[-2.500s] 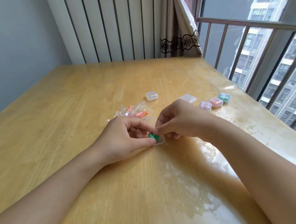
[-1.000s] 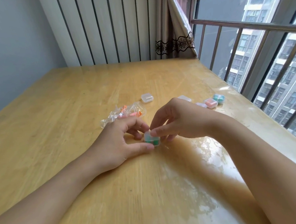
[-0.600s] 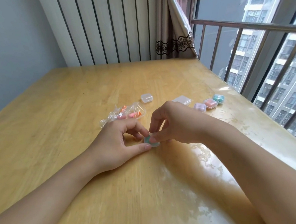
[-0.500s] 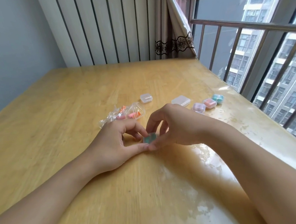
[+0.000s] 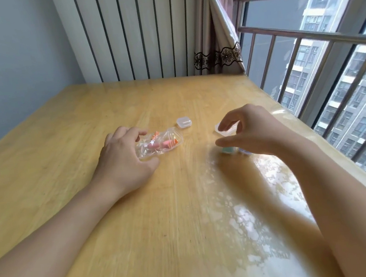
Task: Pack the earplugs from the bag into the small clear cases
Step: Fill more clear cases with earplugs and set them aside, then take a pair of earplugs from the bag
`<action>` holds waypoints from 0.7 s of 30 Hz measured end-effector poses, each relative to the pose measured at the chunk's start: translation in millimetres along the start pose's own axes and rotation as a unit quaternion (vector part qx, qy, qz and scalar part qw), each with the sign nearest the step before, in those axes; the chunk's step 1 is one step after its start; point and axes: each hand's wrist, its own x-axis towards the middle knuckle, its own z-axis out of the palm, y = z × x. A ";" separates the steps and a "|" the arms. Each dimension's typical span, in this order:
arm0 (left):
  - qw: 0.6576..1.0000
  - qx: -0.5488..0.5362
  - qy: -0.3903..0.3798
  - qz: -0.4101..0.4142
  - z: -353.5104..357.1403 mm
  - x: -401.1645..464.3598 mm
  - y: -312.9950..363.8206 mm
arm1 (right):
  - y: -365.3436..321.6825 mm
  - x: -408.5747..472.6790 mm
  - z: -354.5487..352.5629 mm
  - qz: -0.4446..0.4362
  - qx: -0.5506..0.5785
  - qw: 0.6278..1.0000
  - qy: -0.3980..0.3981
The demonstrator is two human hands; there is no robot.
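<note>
Head view looks down on a wooden table [image 5: 122,211] that fills most of the picture, with a ribbed white panel [image 5: 136,31] behind it, a curtain [image 5: 217,45] at the far corner and a railing [image 5: 302,37] along the right side.

Left hand [image 5: 123,159] lies palm down on the wood, fingers loosely spread and bent. Its fingertips touch the near end of the bag [image 5: 160,144], and its thumb lies just below the bag's lower edge. Whether the fingers pinch the plastic or only rest on it cannot be told.

Right hand [image 5: 250,129] hovers above the table to the right, fingers and thumb curved apart in a wide C with nothing held between them. Beneath the thumb a teal-filled case [image 5: 229,149] sits on the wood, partly hidden; whether the thumb touches it cannot be told. A flat clear case [image 5: 225,128] shows in the gap between forefinger and thumb, farther back.

Earplugs [image 5: 166,142], pink and orange, lie inside the crumpled clear bag, which rests flat on the table between the two hands. An empty closed case [image 5: 184,122] stands just beyond the bag's far right corner, apart from both hands.
</note>
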 end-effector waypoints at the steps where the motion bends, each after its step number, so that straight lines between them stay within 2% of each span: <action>1: 1.000 0.012 -0.017 -0.007 1.0 2.4 -4.5 | -3.8 0.9 4.0 -0.012 0.004 0.999 0.036; 3: 1.000 0.012 -0.027 0.002 1.7 6.6 -11.3 | -14.3 1.2 13.4 -0.038 0.007 0.994 0.101; 5: 1.000 -0.005 -0.010 0.020 0.7 9.4 -17.4 | -27.1 2.5 22.9 -0.061 0.004 0.992 0.114; 7: 0.999 -0.018 0.008 0.031 -0.2 12.4 -22.4 | -39.1 9.5 31.5 -0.083 -0.041 0.993 0.077; 12: 0.998 -0.065 -0.006 0.022 -0.3 14.6 -23.0 | -54.3 64.9 48.8 -0.087 -0.149 0.983 -0.066; 17: 0.992 -0.104 0.064 0.026 -0.4 15.7 -21.3 | -43.6 100.8 66.4 -0.043 -0.180 0.972 -0.145; 19: 0.988 -0.118 0.089 0.037 -1.8 13.3 -17.0 | -44.9 101.1 64.5 -0.054 -0.166 0.979 -0.107; 21: 0.982 -0.138 0.112 0.060 -4.3 10.3 -10.4 | -49.1 93.5 54.0 -0.070 -0.130 0.989 -0.014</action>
